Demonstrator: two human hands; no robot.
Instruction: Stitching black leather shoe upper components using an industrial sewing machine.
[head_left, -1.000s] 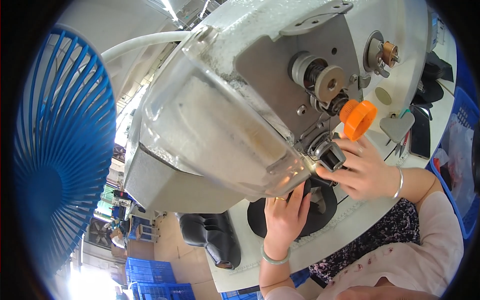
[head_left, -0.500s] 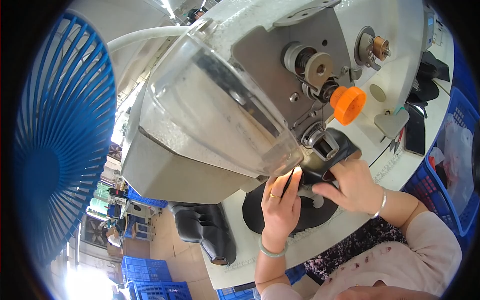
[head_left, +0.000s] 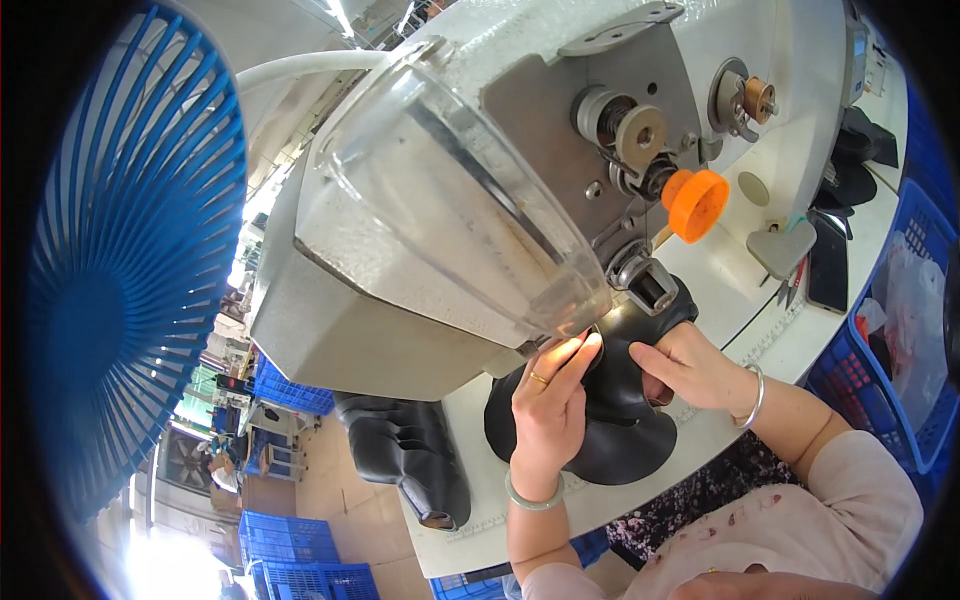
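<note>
A black leather piece (head_left: 625, 425), curved and folded like a shoe upper, lies under the sewing machine (head_left: 400, 345). My left hand (head_left: 550, 405), a ring on one finger, presses its closed fingertips on the leather at the lit spot below the clear guard (head_left: 470, 230). The needle area is hidden behind that guard and my fingers. On the right, my right hand (head_left: 690, 370) grips the leather by an opening, thumb outside and some fingers tucked within. Above this hand sits the machine's metal thread part (head_left: 645, 285).
A blue fan (head_left: 130, 270) stands close on the left. Stacked black leather pieces (head_left: 405, 455) lie at the table's left edge. On the right are a phone (head_left: 828, 265), small scissors (head_left: 793, 283) and a blue basket (head_left: 890, 400) with plastic bags. An orange knob (head_left: 697, 205) sticks out from the machine.
The leather has turned and folded over, its broad part now hanging toward me. My right hand has shifted slightly down, with fingers inside the opening. My left hand has moved a little left.
</note>
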